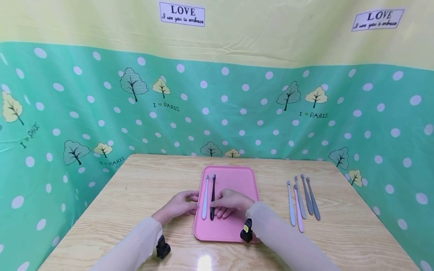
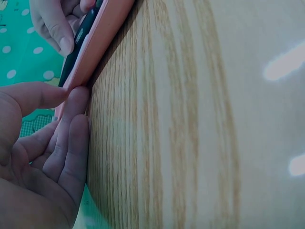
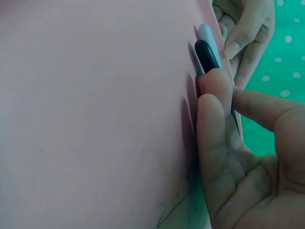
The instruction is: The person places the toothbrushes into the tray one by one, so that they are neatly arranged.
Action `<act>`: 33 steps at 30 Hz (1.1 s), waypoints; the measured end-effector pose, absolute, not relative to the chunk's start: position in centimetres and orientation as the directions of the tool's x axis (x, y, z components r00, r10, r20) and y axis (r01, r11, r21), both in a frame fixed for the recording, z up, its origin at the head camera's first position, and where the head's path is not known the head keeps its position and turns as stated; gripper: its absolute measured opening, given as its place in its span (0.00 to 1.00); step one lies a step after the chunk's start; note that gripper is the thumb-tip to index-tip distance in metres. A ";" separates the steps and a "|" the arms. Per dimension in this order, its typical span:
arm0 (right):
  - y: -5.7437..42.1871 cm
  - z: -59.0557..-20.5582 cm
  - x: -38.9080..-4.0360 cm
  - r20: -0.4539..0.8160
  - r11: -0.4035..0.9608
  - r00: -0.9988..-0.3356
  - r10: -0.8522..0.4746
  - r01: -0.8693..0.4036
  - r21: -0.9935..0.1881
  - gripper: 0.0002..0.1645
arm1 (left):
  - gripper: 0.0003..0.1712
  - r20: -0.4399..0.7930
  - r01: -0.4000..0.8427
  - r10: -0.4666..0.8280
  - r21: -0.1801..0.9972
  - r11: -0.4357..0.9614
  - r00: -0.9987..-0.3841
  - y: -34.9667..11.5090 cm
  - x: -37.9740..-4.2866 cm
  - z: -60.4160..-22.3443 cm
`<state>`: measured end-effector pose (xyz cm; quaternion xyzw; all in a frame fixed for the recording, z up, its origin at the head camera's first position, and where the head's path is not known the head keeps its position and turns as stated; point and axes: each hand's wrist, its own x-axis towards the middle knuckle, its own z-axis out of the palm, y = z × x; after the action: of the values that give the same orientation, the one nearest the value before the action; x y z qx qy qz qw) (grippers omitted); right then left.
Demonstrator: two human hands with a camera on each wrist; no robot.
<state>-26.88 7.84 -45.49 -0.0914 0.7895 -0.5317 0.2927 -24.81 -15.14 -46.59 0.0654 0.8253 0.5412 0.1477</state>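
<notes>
A pink tray (image 1: 234,229) lies on the table, with a light blue toothbrush (image 1: 205,203) and a black toothbrush (image 1: 212,212) side by side along its left part. My right hand (image 1: 232,201) pinches the black toothbrush between thumb and fingers, close over the tray floor. In the right wrist view, the handle end of the black toothbrush (image 3: 206,55) sticks out past the fingertips, beside the light blue one (image 3: 206,33). My left hand (image 1: 181,205) holds the tray's left rim, thumb at the top edge and fingers against the outer side, as the left wrist view shows.
Right of the tray, several toothbrushes lie on the wooden table (image 1: 135,195): a light blue one (image 1: 291,209), a pink one (image 1: 299,212) and greyish ones, including a dark one (image 1: 314,203). A green and yellow patterned curtain (image 1: 190,128) hangs behind the table.
</notes>
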 end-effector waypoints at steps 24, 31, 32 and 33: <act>7.3 -45.8 -26.8 -0.349 0.402 -0.842 -0.411 0.176 -0.898 0.11 | 0.36 -0.164 -0.047 0.267 0.917 0.397 -0.950 -15.1 -24.8 -46.7; 7.4 -45.5 -26.7 -0.346 0.402 -0.839 -0.420 0.170 -0.900 0.13 | 0.36 -0.164 -0.044 0.265 0.912 0.407 -0.950 -15.2 -24.8 -46.8; 7.4 -45.4 -26.7 -0.345 0.403 -0.838 -0.422 0.168 -0.900 0.13 | 0.36 -0.164 -0.043 0.267 0.913 0.407 -0.950 -15.2 -24.8 -46.8; 7.5 -45.4 -26.7 -0.344 0.405 -0.837 -0.425 0.164 -0.899 0.13 | 0.36 -0.162 -0.041 0.269 0.913 0.406 -0.949 -15.2 -24.8 -46.8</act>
<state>-26.75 7.46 -45.40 -0.0824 0.7925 -0.5390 0.2730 -24.78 -15.20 -46.76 0.0687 0.8260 0.5408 0.1433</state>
